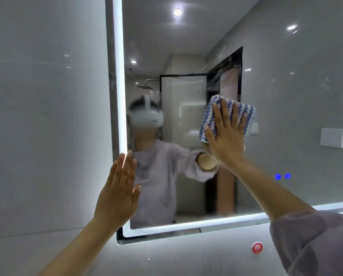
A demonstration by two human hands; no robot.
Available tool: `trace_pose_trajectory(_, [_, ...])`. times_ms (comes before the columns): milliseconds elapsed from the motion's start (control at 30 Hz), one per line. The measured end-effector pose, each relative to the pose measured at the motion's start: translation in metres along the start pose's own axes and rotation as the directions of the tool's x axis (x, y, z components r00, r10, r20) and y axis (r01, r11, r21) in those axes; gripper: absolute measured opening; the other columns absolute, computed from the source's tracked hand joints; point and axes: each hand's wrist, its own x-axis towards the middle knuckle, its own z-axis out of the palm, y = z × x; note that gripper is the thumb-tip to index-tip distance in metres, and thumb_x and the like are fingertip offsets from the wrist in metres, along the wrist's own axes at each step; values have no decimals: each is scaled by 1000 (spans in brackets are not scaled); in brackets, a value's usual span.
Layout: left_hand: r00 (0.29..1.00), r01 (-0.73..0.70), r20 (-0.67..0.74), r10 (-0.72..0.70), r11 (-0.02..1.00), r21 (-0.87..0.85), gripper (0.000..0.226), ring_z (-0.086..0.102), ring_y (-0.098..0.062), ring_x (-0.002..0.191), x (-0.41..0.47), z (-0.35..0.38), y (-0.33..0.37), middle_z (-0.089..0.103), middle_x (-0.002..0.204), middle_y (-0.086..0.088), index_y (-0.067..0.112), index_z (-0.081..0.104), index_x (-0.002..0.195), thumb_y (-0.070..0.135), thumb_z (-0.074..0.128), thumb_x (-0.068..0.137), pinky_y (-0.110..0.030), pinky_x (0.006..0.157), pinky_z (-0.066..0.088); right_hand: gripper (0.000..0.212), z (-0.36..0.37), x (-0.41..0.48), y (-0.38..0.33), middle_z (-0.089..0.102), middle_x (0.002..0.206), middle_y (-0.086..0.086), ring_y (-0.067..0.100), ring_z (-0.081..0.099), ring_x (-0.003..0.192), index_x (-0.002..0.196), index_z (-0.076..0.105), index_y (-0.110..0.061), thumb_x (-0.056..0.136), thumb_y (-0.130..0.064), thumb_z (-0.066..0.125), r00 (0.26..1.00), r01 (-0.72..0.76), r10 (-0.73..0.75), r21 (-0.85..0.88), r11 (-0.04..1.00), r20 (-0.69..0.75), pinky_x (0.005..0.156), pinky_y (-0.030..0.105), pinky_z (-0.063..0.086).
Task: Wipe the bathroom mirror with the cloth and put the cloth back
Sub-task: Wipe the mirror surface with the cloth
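Note:
A large wall mirror (pixel 286 96) with a lit white border fills most of the view. My right hand (pixel 227 134) lies flat with fingers spread, pressing a folded blue-and-white striped cloth (pixel 247 114) against the glass near the mirror's middle. My left hand (pixel 118 192) rests flat on the mirror's lower left edge, fingers together and pointing up, holding nothing. The cloth's lower part is hidden behind my right palm.
Glossy grey wall tiles (pixel 47 116) lie left of and below the mirror. Two blue touch buttons (pixel 283 176) glow on the glass at lower right. A round red sticker (pixel 257 247) sits on the wall under the mirror. The reflection shows a person, a shower and a doorway.

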Motion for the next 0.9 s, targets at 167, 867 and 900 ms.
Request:
trace_pose_trajectory(167, [1000,14,4,-14,1000,-25,62,15,-34,147,-1,-1,0,17,159,-16,0,23,148,34,28,96,-38,120,9,67,-7,29,-9,3,163,1,30,-4,149,155,8,-24,97,-55,22,1000,23,-23,-11,1000,4,116,38,-19])
trace_pose_trajectory(867, [997,46,60,-43,997,-60,62,19,-32,145,1,-5,1,19,158,-12,7,23,149,41,23,97,-37,118,6,65,-3,63,-146,3,163,4,33,-2,149,155,4,-20,99,-51,18,991,136,-136,21,990,-10,117,58,2])
trace_pose_trajectory(900, [997,51,62,-48,997,-60,62,20,-32,145,1,-6,1,19,158,-12,7,23,149,41,23,97,-37,118,5,65,-3,65,-155,2,163,4,33,-3,149,155,3,-20,99,-51,17,989,149,-149,30,988,4,117,59,5])
